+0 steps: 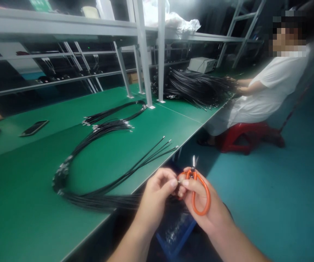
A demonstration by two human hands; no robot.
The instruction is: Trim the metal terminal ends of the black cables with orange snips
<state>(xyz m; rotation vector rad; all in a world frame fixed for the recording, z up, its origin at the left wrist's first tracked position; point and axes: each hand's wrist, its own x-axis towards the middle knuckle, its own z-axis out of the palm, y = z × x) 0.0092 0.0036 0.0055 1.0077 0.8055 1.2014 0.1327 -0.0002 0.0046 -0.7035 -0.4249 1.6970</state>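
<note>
Orange-handled scissors (205, 200) rest in my right hand (200, 189), their short blades pointing up and slightly apart. The thumb and fingers of that hand are pinched together against my left hand (159, 189). My left hand is closed in a pinch on a small cable end (178, 182), mostly hidden by the fingertips. A bundle of black cables (99, 200) runs from behind my left hand across the green table (113, 153) and curves back. Several loose cable ends (157, 149) with silvery tips fan out near the table's edge.
Another black cable bundle (115, 109) lies by the metal posts (146, 65). A phone (34, 128) is at the left. A person in white (274, 83) sits on a red stool (244, 134), hands at a large cable pile (197, 85). A blue bin (173, 240) stands below my hands.
</note>
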